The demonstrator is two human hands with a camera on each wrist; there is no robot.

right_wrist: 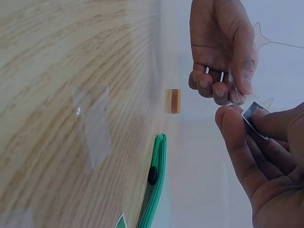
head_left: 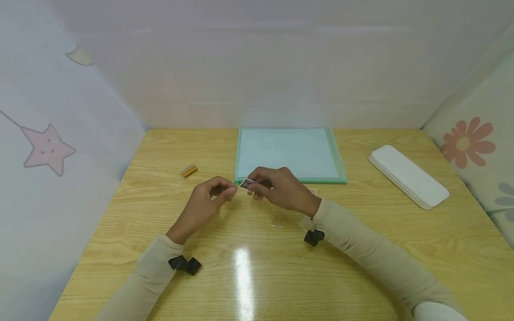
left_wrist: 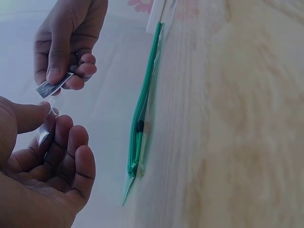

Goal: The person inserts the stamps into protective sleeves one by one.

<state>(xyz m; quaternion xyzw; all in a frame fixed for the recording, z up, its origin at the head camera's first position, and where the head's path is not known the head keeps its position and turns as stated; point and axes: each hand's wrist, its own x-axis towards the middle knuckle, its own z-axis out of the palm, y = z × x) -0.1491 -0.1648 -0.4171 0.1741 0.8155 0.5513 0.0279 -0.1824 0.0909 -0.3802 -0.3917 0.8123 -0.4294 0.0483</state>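
Over the middle of the table, my left hand (head_left: pixel 202 203) pinches a small clear plastic piece (left_wrist: pixel 43 135) between thumb and index finger. The other left fingers lie loosely bent in the left wrist view. Facing it, my right hand (head_left: pixel 286 191) holds a small dark picture card (head_left: pixel 246 184) with a white border, thumb on its face. The card's near corner sits close beside the plastic piece. Both hands are raised above the wood, fingertips almost meeting. Part of the card is hidden by the right thumb and fingers.
A pale pouch with a green zipper edge (head_left: pixel 289 154) lies behind the hands. To the right rests a long white case (head_left: pixel 409 176). A small orange-and-brown striped block (head_left: pixel 189 171) lies left. Thin clear plastic (right_wrist: pixel 96 133) lies on the table near the right wrist.
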